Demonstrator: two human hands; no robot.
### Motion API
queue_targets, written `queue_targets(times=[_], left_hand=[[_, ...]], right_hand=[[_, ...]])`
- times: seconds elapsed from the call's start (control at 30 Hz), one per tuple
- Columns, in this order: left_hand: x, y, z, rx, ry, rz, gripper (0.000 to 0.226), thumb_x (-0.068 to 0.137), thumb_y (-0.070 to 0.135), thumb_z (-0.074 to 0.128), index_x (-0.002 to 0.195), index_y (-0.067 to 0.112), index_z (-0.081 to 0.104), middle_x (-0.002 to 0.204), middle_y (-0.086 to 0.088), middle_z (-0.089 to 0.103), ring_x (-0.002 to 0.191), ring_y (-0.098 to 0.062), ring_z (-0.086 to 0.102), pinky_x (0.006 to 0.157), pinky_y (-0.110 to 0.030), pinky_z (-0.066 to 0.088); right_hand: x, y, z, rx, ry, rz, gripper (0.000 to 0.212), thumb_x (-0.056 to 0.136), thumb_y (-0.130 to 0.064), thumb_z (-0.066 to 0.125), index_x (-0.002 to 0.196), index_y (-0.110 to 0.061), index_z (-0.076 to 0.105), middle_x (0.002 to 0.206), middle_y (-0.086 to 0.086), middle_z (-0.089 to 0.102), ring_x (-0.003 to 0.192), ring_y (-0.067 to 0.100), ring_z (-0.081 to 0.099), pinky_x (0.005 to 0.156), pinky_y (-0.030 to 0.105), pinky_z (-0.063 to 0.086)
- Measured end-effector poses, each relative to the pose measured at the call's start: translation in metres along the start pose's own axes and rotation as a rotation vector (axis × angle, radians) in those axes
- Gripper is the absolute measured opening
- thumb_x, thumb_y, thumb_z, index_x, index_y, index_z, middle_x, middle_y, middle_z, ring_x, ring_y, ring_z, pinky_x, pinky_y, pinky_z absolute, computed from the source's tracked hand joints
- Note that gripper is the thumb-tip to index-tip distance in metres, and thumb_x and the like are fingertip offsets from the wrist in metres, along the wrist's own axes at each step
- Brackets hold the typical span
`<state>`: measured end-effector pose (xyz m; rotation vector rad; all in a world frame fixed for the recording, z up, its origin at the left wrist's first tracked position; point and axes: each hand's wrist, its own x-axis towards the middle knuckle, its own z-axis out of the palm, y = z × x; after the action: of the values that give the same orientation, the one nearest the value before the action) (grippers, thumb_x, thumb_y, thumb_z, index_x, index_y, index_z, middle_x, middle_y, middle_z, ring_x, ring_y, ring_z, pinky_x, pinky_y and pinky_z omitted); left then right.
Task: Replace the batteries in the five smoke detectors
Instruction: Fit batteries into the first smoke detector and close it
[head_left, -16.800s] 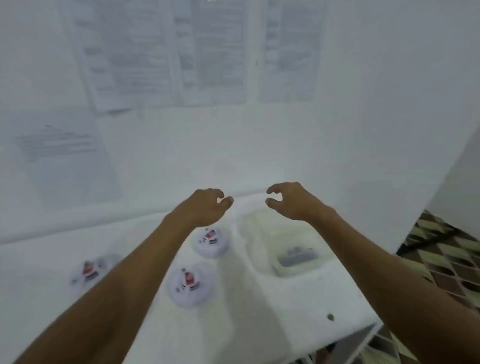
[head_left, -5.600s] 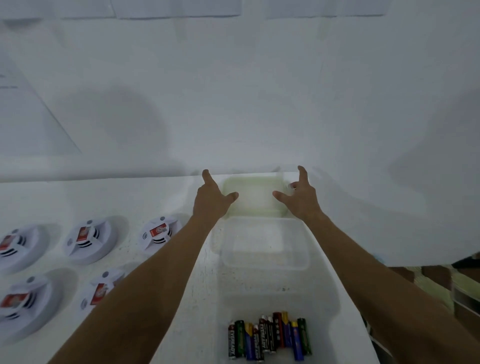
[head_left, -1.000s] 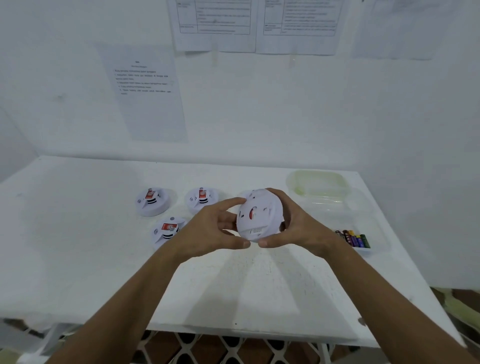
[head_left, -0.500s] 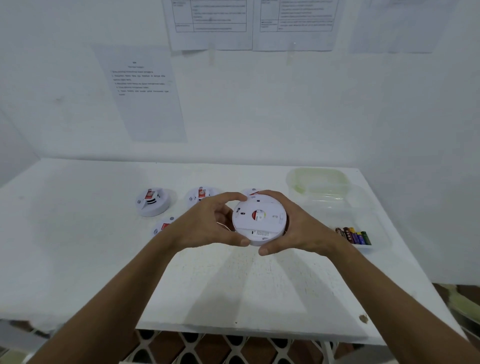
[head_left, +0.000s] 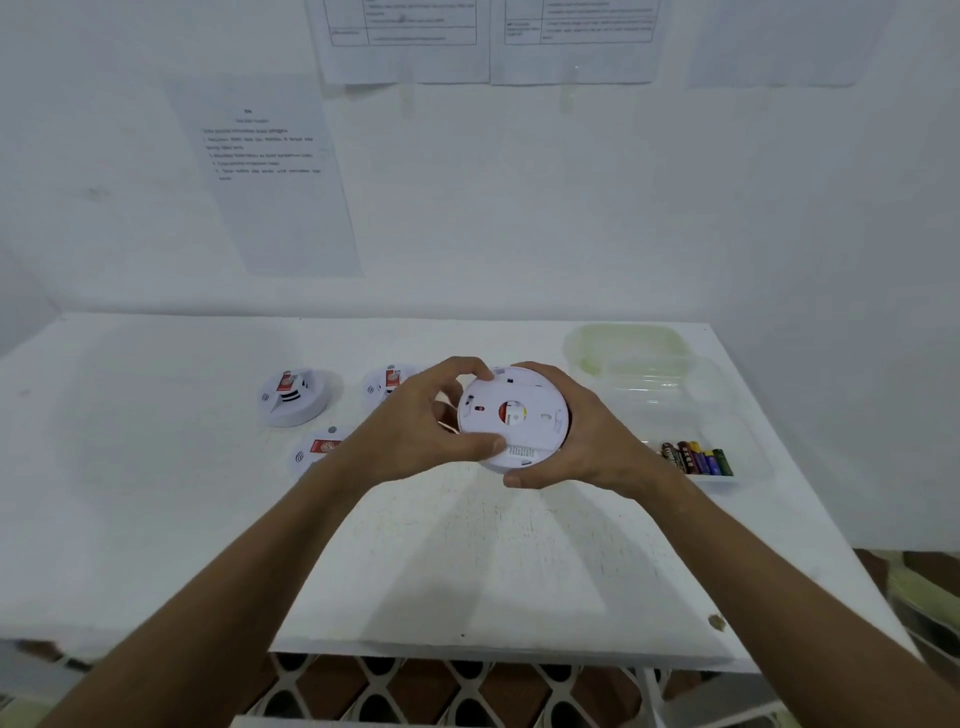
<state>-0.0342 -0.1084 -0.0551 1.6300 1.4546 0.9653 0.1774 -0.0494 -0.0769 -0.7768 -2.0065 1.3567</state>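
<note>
A round white smoke detector (head_left: 511, 418) is held above the white table (head_left: 156, 519), its flat back with a red and yellow mark turned up toward me. My left hand (head_left: 415, 431) grips its left rim with thumb and curled fingers. My right hand (head_left: 582, 441) cups and grips its right side. Three more white detectors lie on the table: one at the left (head_left: 294, 396), one behind my left hand (head_left: 387, 380), one partly hidden by my left wrist (head_left: 317, 453). Several coloured batteries (head_left: 698, 458) lie in a clear tray (head_left: 748, 441).
A clear plastic container (head_left: 670, 384) and a pale green lid (head_left: 626, 345) sit at the table's far right, behind the battery tray. Printed sheets (head_left: 270, 182) hang on the white wall behind. The table's right edge drops to a patterned floor (head_left: 924, 582).
The detector has turned in my hands from tilted on edge to flat with its back facing up. Both hands keep hold of it and have shifted slightly round its rim.
</note>
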Motion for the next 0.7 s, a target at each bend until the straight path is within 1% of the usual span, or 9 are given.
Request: queue_targets(times=[0.1,0.17,0.23,0.3,0.37,0.47,0.53,0.63,0.7], left_hand=[[0.000,0.003,0.006,0.081,0.034,-0.006,0.054,0.062,0.036,0.089,0.102,0.040,0.053,0.105,0.007,0.055,0.093,-0.021,0.067,0.068,-0.043,0.061],[-0.002,0.006,0.011,0.091,0.068,0.009,0.055,0.063,0.032,0.090,0.103,0.033,0.053,0.107,0.012,0.053,0.093,-0.018,0.066,0.063,-0.035,0.061],[-0.005,0.008,0.014,0.083,0.097,0.009,0.054,0.064,0.025,0.090,0.104,0.024,0.054,0.105,0.014,0.052,0.085,-0.013,0.065,0.053,-0.030,0.059],[-0.006,0.009,0.017,0.086,0.125,-0.002,0.053,0.062,0.022,0.091,0.101,0.020,0.054,0.101,0.014,0.054,0.075,-0.011,0.065,0.050,-0.031,0.057],[-0.007,0.008,0.021,0.074,0.155,-0.005,0.051,0.061,0.023,0.092,0.095,0.021,0.054,0.098,0.012,0.057,0.070,-0.010,0.066,0.048,-0.032,0.056],[-0.008,0.008,0.023,0.136,0.193,-0.014,0.049,0.059,0.033,0.091,0.089,0.028,0.052,0.096,0.013,0.058,0.075,-0.006,0.066,0.052,-0.024,0.055],[-0.008,0.005,0.020,0.174,0.155,-0.033,0.051,0.061,0.037,0.090,0.097,0.028,0.055,0.098,0.017,0.058,0.079,-0.002,0.065,0.058,-0.020,0.055],[-0.008,-0.002,0.010,0.178,0.041,-0.043,0.063,0.062,0.041,0.088,0.117,0.031,0.059,0.117,0.016,0.060,0.088,-0.005,0.068,0.069,-0.022,0.059],[-0.007,-0.005,0.003,0.209,-0.007,-0.043,0.071,0.062,0.042,0.088,0.126,0.032,0.058,0.124,0.016,0.058,0.091,-0.004,0.068,0.073,-0.021,0.058]], right_hand=[[0.001,0.003,0.001,0.004,-0.018,0.011,0.092,0.056,0.003,0.093,0.134,-0.025,0.053,0.130,-0.008,0.061,0.119,0.012,0.059,0.091,0.031,0.057],[0.001,0.005,0.000,0.020,-0.023,0.016,0.092,0.056,0.006,0.092,0.135,-0.022,0.054,0.133,-0.005,0.060,0.121,0.015,0.058,0.093,0.033,0.057],[0.000,0.005,-0.001,0.018,-0.037,0.013,0.093,0.056,0.007,0.092,0.135,-0.021,0.054,0.134,-0.004,0.060,0.122,0.016,0.058,0.094,0.034,0.057],[0.000,0.005,-0.002,0.011,-0.052,0.013,0.093,0.055,0.008,0.092,0.135,-0.022,0.054,0.135,-0.004,0.059,0.122,0.016,0.058,0.094,0.034,0.057],[-0.001,0.006,-0.001,0.021,-0.055,0.015,0.092,0.055,0.009,0.091,0.134,-0.021,0.055,0.137,-0.005,0.058,0.123,0.016,0.058,0.094,0.035,0.057],[0.000,0.008,-0.001,0.017,-0.043,0.026,0.092,0.055,0.008,0.091,0.135,-0.020,0.055,0.136,-0.006,0.059,0.121,0.014,0.059,0.092,0.033,0.057],[0.000,0.010,-0.003,0.028,-0.056,0.061,0.091,0.056,0.008,0.091,0.134,-0.023,0.055,0.130,-0.007,0.063,0.117,0.012,0.061,0.088,0.031,0.058],[-0.002,0.014,-0.007,0.040,-0.079,0.100,0.093,0.058,0.008,0.091,0.136,-0.025,0.053,0.126,-0.005,0.065,0.117,0.014,0.061,0.087,0.032,0.059],[-0.003,0.014,-0.009,0.024,-0.085,0.106,0.095,0.057,0.005,0.092,0.137,-0.024,0.052,0.127,-0.005,0.065,0.120,0.015,0.060,0.090,0.033,0.058]])
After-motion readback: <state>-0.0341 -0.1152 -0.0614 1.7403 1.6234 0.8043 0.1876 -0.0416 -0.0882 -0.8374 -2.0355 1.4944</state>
